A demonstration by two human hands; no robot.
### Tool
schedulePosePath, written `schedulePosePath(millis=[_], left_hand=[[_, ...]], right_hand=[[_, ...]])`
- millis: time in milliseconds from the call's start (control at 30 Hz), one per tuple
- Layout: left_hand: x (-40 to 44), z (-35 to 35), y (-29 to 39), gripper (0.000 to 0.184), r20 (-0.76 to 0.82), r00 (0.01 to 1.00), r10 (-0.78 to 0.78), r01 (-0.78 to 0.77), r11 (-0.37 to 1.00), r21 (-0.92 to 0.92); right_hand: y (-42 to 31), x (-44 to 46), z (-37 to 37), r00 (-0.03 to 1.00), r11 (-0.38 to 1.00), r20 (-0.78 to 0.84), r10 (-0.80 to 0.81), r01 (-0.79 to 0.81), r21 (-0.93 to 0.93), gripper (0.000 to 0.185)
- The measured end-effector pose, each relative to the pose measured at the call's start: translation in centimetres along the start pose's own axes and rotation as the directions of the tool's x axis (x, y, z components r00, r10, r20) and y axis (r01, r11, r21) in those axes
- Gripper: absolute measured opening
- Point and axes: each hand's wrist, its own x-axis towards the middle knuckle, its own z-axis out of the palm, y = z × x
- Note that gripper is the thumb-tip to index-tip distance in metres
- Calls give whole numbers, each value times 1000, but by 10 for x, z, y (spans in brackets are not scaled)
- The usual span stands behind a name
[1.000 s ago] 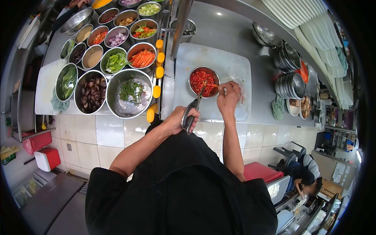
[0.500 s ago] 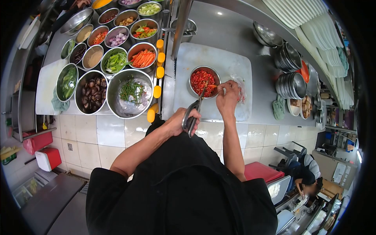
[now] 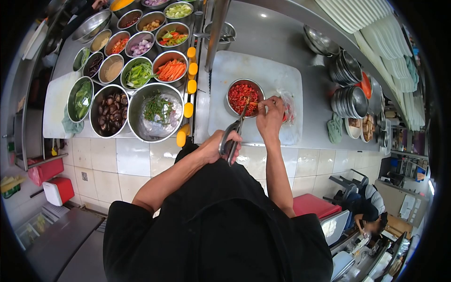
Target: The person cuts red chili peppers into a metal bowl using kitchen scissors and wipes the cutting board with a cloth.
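Observation:
My left hand (image 3: 221, 145) is wrapped round the handles of a pair of scissors (image 3: 240, 123). Their blades point up into a steel bowl (image 3: 229, 106) of chopped red chillies (image 3: 242, 94). At the bowl's right rim, my right hand (image 3: 270, 120) pinches a small piece of red chilli (image 3: 253, 104) close to the blade tips. My fingers hide most of that piece. Just right of this hand lies a clear plastic bag (image 3: 287, 101) with some red chillies in it. Bowl and bag rest on a white cutting board (image 3: 221, 66).
Left of the board stand many steel containers of cut vegetables, among them carrot strips (image 3: 172, 70), mushrooms (image 3: 111, 109) and a large bowl of green herbs (image 3: 158, 109). Yellow-capped bottles (image 3: 189, 110) line the counter gap. Stacked bowls (image 3: 349, 102) and a green cloth (image 3: 335, 128) lie right.
My right hand has shifted slightly left and down, and less of the chilli piece shows beyond its fingers. More of the plastic bag is visible. The left hand and scissors hardly moved.

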Motion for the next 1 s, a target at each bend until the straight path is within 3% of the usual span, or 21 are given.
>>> schedulePosePath(millis=[133,233,433,533,667,867,967,1000], left_hand=[[1,5,0,42,33,998,-62,64,996,-70],[4,6,0,39,38,999,-18,21,995,-94],[-1,6,4,36,-64,995,79,-77,996,39],[-2,3,-1,41,45,999,-22,26,995,-93],[-4,9,2,42,51,996,-70,76,989,-128],[2,7,0,36,19,1000,-11,14,990,-142],[0,7,1,34,-65,995,72,-75,996,-47],[-1,6,0,36,-18,999,39,-40,996,-76]], right_hand=[[-6,0,-2,1000,1000,-10,9,-9,17,5],[-7,-3,2,999,999,2,-37,37,37,6],[-8,-5,1,999,999,-18,-33,32,-40,8],[-12,-4,-2,999,998,-30,-37,35,-50,8],[-13,-4,1,996,996,-32,-83,82,-37,7],[-18,-7,2,997,996,1,-79,79,-41,8],[-14,-7,2,995,993,-14,-95,94,-68,8],[-14,-7,1,995,993,-16,-96,94,-72,8]])
